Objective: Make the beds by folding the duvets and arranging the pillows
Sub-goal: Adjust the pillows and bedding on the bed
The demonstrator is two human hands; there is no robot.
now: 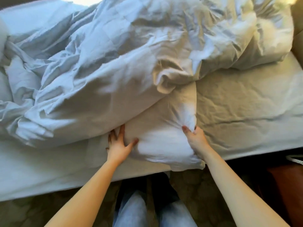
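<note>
A white pillow (162, 128) lies at the near edge of the bed, partly under a crumpled white duvet (114, 63) that covers the left and middle of the mattress. My left hand (118, 143) rests on the pillow's left side with fingers spread, the fingertips slipping under the duvet's edge. My right hand (196, 138) grips a bunched fold of the pillow's right edge. A second bulky white mass, pillow or duvet end (262, 38), sits at the far right.
The fitted sheet (246, 104) is bare and wrinkled on the right half of the bed. The mattress's near edge (57, 181) runs across in front of my legs. A brown headboard or wall (297, 30) stands at the right, dark furniture (285, 185) at lower right.
</note>
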